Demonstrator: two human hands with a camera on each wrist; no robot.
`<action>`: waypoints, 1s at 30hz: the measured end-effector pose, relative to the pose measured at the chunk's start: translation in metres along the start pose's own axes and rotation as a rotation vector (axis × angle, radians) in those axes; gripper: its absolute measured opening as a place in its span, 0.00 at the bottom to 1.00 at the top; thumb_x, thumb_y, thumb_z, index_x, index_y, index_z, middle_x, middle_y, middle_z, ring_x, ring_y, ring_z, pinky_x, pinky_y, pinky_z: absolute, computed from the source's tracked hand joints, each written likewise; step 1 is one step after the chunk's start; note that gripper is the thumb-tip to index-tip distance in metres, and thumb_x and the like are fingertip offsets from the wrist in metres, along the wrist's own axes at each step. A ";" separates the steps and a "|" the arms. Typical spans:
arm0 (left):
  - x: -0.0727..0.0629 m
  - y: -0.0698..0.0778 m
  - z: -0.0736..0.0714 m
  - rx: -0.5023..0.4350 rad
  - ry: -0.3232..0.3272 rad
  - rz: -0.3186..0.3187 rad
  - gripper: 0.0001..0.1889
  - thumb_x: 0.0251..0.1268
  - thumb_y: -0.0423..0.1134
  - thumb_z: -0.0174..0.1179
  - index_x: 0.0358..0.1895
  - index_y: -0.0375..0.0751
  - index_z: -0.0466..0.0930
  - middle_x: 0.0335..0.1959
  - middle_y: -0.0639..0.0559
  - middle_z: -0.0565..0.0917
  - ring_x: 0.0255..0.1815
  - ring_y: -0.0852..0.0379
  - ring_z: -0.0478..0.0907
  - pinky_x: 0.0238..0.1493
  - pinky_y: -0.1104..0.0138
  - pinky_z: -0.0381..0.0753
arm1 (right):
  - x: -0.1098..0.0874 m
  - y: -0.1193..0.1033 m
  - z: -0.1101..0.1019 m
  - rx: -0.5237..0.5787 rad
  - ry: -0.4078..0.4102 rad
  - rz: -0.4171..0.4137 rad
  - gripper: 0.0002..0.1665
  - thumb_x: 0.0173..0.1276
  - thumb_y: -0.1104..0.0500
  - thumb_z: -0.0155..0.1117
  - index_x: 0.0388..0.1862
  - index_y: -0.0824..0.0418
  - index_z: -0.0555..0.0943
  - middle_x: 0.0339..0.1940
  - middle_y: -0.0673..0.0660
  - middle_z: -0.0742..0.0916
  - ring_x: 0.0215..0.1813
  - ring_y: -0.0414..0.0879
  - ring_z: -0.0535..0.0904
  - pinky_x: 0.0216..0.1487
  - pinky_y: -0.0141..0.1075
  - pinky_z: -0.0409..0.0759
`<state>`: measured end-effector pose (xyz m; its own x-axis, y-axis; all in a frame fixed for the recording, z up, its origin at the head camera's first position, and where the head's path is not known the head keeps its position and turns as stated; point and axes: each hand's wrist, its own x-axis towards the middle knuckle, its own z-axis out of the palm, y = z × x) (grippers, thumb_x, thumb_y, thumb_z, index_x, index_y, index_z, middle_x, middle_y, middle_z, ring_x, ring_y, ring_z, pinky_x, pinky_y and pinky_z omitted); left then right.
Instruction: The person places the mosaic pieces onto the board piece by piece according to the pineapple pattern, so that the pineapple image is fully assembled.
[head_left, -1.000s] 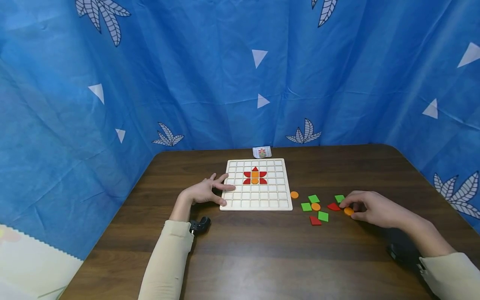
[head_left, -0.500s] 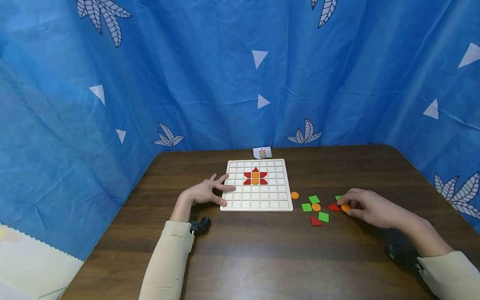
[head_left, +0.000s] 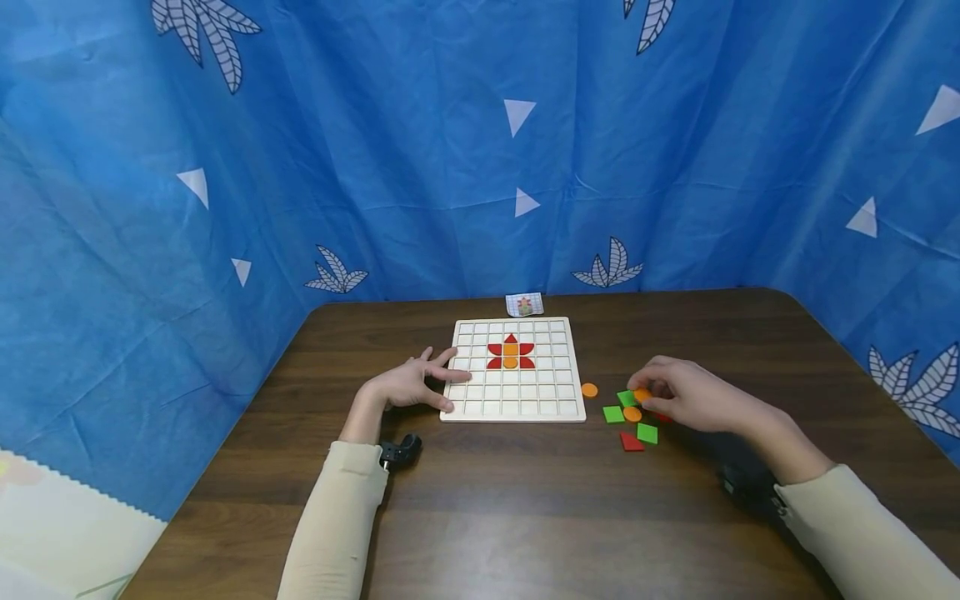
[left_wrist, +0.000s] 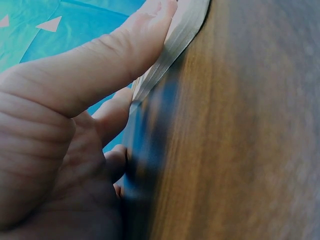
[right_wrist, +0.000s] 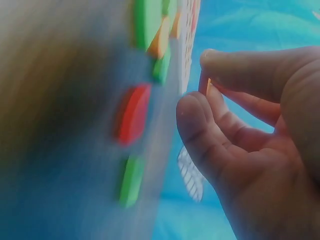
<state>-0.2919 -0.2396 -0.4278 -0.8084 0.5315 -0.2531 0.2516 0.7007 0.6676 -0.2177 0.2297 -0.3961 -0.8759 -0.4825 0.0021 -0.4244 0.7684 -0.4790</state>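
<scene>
My left hand (head_left: pixel 408 386) rests with spread fingers on the left edge of a white gridded board (head_left: pixel 528 408). In the left wrist view its thumb (left_wrist: pixel 115 60) touches the rim of the board. Near the board's middle, red pieces surround an orange square (head_left: pixel 511 350) and an orange disc (head_left: pixel 511 363). Between thumb and fingertips, my right hand (head_left: pixel 701 396) pinches another orange disc (head_left: pixel 642 396). It is held above the loose pieces right of the board; the right wrist view shows only its thin edge (right_wrist: pixel 204 84).
Beside the board lie loose green squares (head_left: pixel 647 433), orange discs (head_left: pixel 589 390) and a red piece (head_left: pixel 631 442). A further red piece (right_wrist: pixel 134 115) is partly hidden under the right hand in the head view. A small printed card (head_left: pixel 524 305) lies behind the board.
My right hand has lifted the orange disc from the right side of the loose pieces and carried it left towards the board. My left hand stays where it was.
</scene>
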 end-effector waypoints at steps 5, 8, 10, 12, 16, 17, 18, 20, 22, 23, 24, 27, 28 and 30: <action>-0.001 0.000 0.000 -0.011 0.004 0.006 0.33 0.59 0.48 0.76 0.70 0.61 0.78 0.87 0.54 0.47 0.86 0.37 0.25 0.77 0.29 0.39 | 0.023 -0.016 0.005 0.017 -0.014 -0.031 0.14 0.70 0.62 0.71 0.53 0.58 0.87 0.45 0.53 0.85 0.39 0.44 0.76 0.38 0.32 0.82; -0.001 0.000 0.000 -0.016 0.001 0.007 0.33 0.58 0.48 0.76 0.70 0.61 0.78 0.87 0.54 0.47 0.86 0.37 0.25 0.77 0.29 0.40 | 0.037 -0.022 0.008 0.021 -0.025 -0.049 0.14 0.70 0.62 0.70 0.54 0.58 0.87 0.46 0.53 0.85 0.40 0.44 0.77 0.41 0.33 0.82; -0.001 0.000 0.000 -0.014 -0.003 0.008 0.33 0.58 0.48 0.76 0.70 0.62 0.78 0.87 0.55 0.47 0.86 0.37 0.25 0.78 0.29 0.40 | 0.045 -0.027 0.011 0.023 -0.031 -0.061 0.14 0.71 0.61 0.70 0.55 0.58 0.87 0.47 0.53 0.86 0.41 0.44 0.78 0.43 0.33 0.82; 0.000 0.000 0.000 -0.012 -0.006 0.010 0.33 0.59 0.49 0.75 0.70 0.61 0.78 0.87 0.54 0.47 0.86 0.37 0.25 0.77 0.29 0.40 | 0.053 -0.032 0.013 0.032 -0.037 -0.071 0.15 0.71 0.61 0.70 0.55 0.59 0.87 0.48 0.54 0.86 0.41 0.44 0.78 0.42 0.33 0.83; -0.001 0.001 0.000 -0.007 -0.001 0.005 0.33 0.58 0.48 0.75 0.70 0.61 0.78 0.87 0.55 0.47 0.86 0.37 0.25 0.78 0.29 0.41 | 0.067 -0.045 0.017 0.044 -0.039 -0.086 0.16 0.70 0.62 0.71 0.55 0.60 0.87 0.48 0.54 0.86 0.41 0.45 0.78 0.41 0.32 0.83; -0.001 0.002 -0.001 -0.005 0.000 0.004 0.33 0.58 0.48 0.75 0.70 0.61 0.78 0.87 0.55 0.47 0.86 0.37 0.25 0.78 0.29 0.42 | 0.070 -0.049 0.018 0.044 -0.037 -0.083 0.16 0.70 0.62 0.71 0.55 0.60 0.87 0.48 0.54 0.86 0.41 0.45 0.78 0.41 0.32 0.82; -0.001 0.002 -0.001 -0.002 0.001 0.003 0.33 0.58 0.48 0.75 0.70 0.62 0.78 0.87 0.55 0.47 0.86 0.38 0.25 0.78 0.30 0.42 | 0.073 -0.052 0.019 0.042 -0.033 -0.081 0.16 0.70 0.62 0.71 0.55 0.60 0.87 0.47 0.54 0.86 0.41 0.46 0.78 0.41 0.32 0.82; -0.001 0.003 -0.001 -0.002 0.003 0.002 0.33 0.59 0.48 0.75 0.70 0.62 0.78 0.87 0.55 0.47 0.86 0.38 0.25 0.78 0.30 0.41 | 0.078 -0.057 0.021 0.039 -0.023 -0.068 0.16 0.69 0.63 0.71 0.55 0.61 0.87 0.47 0.54 0.87 0.40 0.46 0.78 0.40 0.32 0.81; -0.002 0.004 -0.001 -0.003 0.003 -0.001 0.33 0.58 0.48 0.75 0.70 0.62 0.78 0.87 0.55 0.47 0.86 0.38 0.25 0.78 0.29 0.41 | 0.084 -0.063 0.024 0.039 -0.012 -0.045 0.16 0.69 0.63 0.72 0.55 0.61 0.87 0.46 0.55 0.87 0.41 0.47 0.78 0.38 0.33 0.81; -0.002 0.004 -0.001 -0.003 0.003 -0.001 0.33 0.58 0.49 0.75 0.70 0.62 0.78 0.87 0.55 0.47 0.86 0.38 0.25 0.78 0.29 0.41 | 0.087 -0.065 0.025 0.043 -0.007 -0.031 0.16 0.68 0.63 0.72 0.55 0.61 0.87 0.46 0.55 0.88 0.41 0.47 0.79 0.38 0.33 0.81; -0.002 0.004 -0.001 -0.004 0.002 -0.002 0.33 0.58 0.49 0.76 0.70 0.62 0.78 0.87 0.55 0.47 0.86 0.38 0.25 0.78 0.29 0.41 | 0.089 -0.068 0.027 0.049 -0.002 -0.018 0.16 0.68 0.63 0.72 0.55 0.61 0.87 0.46 0.55 0.88 0.42 0.48 0.79 0.37 0.33 0.82; -0.002 0.003 -0.001 -0.005 -0.002 -0.002 0.33 0.58 0.49 0.76 0.70 0.62 0.78 0.87 0.55 0.47 0.86 0.37 0.25 0.78 0.29 0.41 | 0.098 -0.077 0.030 0.069 0.011 0.021 0.17 0.68 0.62 0.73 0.56 0.60 0.87 0.47 0.55 0.89 0.44 0.48 0.81 0.40 0.35 0.83; -0.002 0.002 -0.001 -0.002 -0.003 -0.001 0.33 0.58 0.49 0.76 0.70 0.62 0.78 0.87 0.55 0.47 0.86 0.37 0.25 0.77 0.29 0.41 | 0.100 -0.080 0.032 0.076 0.015 0.028 0.17 0.69 0.61 0.73 0.56 0.60 0.87 0.48 0.56 0.89 0.45 0.48 0.81 0.42 0.36 0.84; -0.001 0.001 -0.001 0.000 -0.005 0.002 0.34 0.58 0.49 0.76 0.70 0.62 0.78 0.87 0.54 0.47 0.86 0.37 0.25 0.77 0.29 0.40 | 0.105 -0.085 0.035 0.088 0.023 0.042 0.18 0.69 0.60 0.73 0.56 0.60 0.87 0.49 0.56 0.89 0.46 0.49 0.81 0.46 0.38 0.84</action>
<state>-0.2914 -0.2400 -0.4266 -0.8052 0.5354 -0.2551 0.2532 0.6993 0.6685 -0.2656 0.0989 -0.3858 -0.8981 -0.4398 0.0002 -0.3660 0.7472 -0.5548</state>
